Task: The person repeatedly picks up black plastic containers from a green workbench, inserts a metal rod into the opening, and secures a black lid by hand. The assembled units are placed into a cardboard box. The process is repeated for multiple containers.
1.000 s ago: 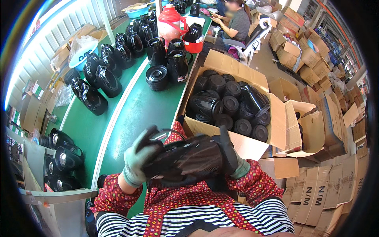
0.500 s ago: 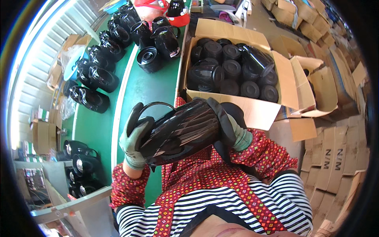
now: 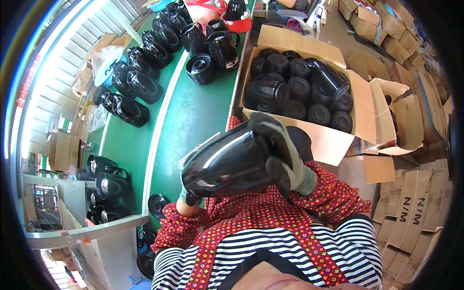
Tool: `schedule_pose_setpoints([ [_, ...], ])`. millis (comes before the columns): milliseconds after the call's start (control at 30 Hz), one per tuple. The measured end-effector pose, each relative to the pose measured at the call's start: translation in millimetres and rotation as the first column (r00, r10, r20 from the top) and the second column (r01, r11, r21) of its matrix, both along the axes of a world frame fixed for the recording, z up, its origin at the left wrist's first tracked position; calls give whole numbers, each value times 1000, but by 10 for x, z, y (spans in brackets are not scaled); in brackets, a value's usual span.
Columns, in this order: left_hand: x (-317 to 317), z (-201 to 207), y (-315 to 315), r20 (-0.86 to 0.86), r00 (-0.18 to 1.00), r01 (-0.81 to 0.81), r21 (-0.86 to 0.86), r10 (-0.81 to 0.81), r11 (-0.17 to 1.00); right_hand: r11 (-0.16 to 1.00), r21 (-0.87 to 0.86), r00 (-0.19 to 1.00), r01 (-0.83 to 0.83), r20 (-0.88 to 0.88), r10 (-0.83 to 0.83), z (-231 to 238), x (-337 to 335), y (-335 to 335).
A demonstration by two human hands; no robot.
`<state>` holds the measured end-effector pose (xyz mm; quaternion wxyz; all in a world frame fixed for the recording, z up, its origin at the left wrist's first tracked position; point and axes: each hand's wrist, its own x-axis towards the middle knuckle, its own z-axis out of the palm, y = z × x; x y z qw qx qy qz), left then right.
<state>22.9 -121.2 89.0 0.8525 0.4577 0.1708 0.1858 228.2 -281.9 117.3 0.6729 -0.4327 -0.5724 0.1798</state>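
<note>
A glossy black jug (image 3: 227, 164) lies tilted in the air in front of my chest, held between both hands. My right hand (image 3: 285, 154), in a grey-green glove with dark coated palm and fingers, is closed round its right end. At the other end, my gloved left hand (image 3: 183, 188) is against the jug; the jug's body hides most of its fingers. A thin pale edge shows along the jug's upper left side, too blurred to make out. Both forearms wear red patterned sleeves.
Black jugs (image 3: 128, 108) line the green bench (image 3: 171, 121), with stacked black lids (image 3: 200, 67) beyond. An open carton (image 3: 333, 140) of black jugs stands right. More jugs (image 3: 108, 186) lie beside a metal frame (image 3: 87, 237) at left. Flattened cartons (image 3: 411, 203) are stacked right.
The jug has turned in my hands, and its loop handle no longer shows clearly. My left fingers have gone behind it. My right hand has shifted round its end. The whole view has moved slightly.
</note>
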Motion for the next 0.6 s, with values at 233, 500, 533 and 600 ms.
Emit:
schedule_pose_setpoints([
  [233,-168,380,307,-65,967,-91,816,247,571,990,-129,758,-57,-651,-41,-271,-139,28],
  [500,207,868,55,-135,960,33,924,245,380,944,-143,627,-297,-775,80,-884,-84,-153],
  [533,150,1070,-30,-181,967,41,803,178,595,934,-324,887,-153,-461,-15,-700,-58,-110],
  [600,26,1128,-48,-160,976,65,863,149,501,937,-349,972,-21,-228,-63,-435,-81,-78],
])
